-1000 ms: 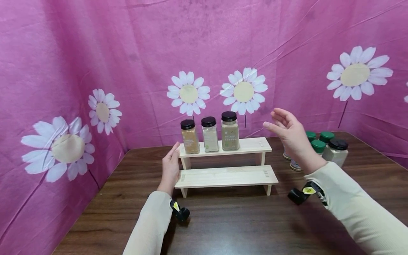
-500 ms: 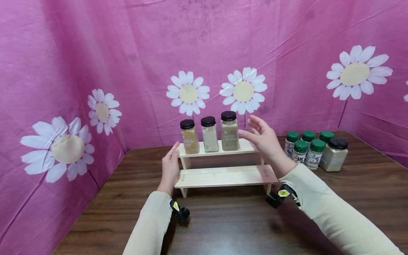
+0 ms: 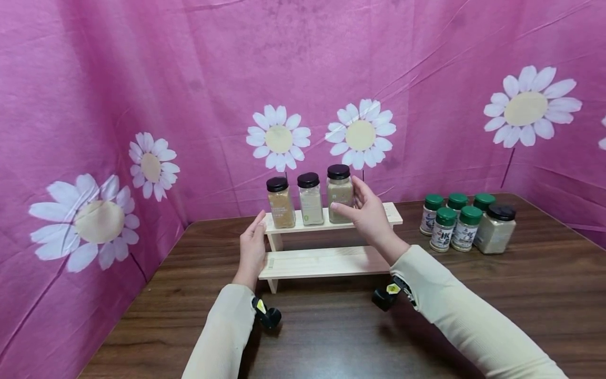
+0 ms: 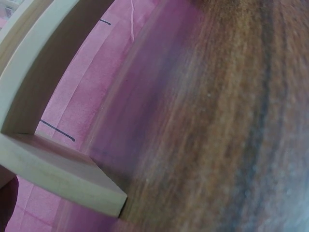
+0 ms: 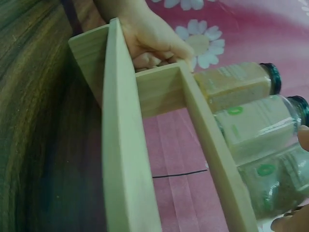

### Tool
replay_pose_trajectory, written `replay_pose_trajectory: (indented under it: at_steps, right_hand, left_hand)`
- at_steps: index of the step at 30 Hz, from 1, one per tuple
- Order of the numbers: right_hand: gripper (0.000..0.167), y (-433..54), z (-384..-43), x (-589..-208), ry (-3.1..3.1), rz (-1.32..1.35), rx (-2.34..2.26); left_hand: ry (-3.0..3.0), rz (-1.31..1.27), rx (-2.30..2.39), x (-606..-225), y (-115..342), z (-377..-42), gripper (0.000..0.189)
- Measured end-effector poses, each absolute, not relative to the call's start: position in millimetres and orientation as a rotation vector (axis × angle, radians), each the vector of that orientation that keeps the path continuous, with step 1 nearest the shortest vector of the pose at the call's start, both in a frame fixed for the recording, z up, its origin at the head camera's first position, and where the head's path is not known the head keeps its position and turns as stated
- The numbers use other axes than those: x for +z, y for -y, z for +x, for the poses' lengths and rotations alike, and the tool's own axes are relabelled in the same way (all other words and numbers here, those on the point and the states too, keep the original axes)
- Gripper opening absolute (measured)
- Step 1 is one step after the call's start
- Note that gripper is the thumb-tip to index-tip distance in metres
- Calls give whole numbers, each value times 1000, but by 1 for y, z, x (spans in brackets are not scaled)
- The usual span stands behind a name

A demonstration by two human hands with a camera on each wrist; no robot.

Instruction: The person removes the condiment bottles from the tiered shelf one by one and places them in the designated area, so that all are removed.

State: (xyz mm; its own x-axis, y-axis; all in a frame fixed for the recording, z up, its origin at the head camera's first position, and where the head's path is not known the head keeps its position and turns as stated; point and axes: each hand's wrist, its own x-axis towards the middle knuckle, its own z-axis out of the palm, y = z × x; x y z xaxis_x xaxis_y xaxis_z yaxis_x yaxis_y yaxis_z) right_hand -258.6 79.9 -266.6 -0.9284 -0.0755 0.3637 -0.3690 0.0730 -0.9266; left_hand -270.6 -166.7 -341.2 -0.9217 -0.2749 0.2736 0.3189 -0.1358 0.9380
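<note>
A two-step wooden spice rack (image 3: 326, 261) stands on the table. On its upper step is a row of three upright glass spice jars with black lids: an orange-brown one (image 3: 282, 208), a pale one (image 3: 310, 202) and a taller grey-green one (image 3: 339, 190). My left hand (image 3: 252, 251) grips the rack's left end, thumb up by the top step; its curled fingers show in the right wrist view. The right hand (image 3: 374, 217) holds the grey-green jar, thumb across its front and fingers at its far right side. In the left wrist view only the rack's side (image 4: 72, 179) shows.
To the right of the rack several green-lidded spice bottles (image 3: 441, 231) stand close together. Beside them is a wider black-lidded jar (image 3: 495, 231). A pink cloth with printed daisies (image 3: 303, 63) hangs behind the brown wooden table (image 3: 326, 337).
My right hand has come leftward from near the green-lidded bottles and taken hold of the grey-green jar. The left hand stays at the rack's end.
</note>
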Motion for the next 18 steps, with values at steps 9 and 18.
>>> replay_pose_trajectory:
  at_steps: [9,18]
  right_hand:
    - [89,-70,-259,-279,2160,418,1700]
    - [90,-62,-261,-286,2161,341,1457]
  left_hand:
    - [1773,-46,-2088,-341,166,-271,38]
    - [1779,-39,-2079,-340,167,-271,38]
